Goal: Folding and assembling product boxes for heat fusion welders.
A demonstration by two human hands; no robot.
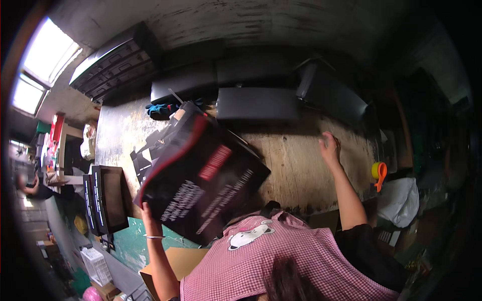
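A large black cardboard box (221,190) with a red stripe and light printing is tilted in front of my body, over the left part of the wooden workbench. At its lower left corner my left hand (147,215) is closed on the edge; the fingers behind the box are mostly hidden. My right hand (330,148) is raised over the right side of the bench, apart from the box, with fingers spread and nothing in them. Beyond the box lies a blue and black glove-like item (159,110), partly covered.
Several dark boxes line the back, including a wide black box (257,104) and a leaning black case (334,93). A black drawer cabinet (118,62) stands far left. Two black boxes (109,198) stand at left. An orange tape dispenser (379,174) and white plastic bag (400,203) are at right.
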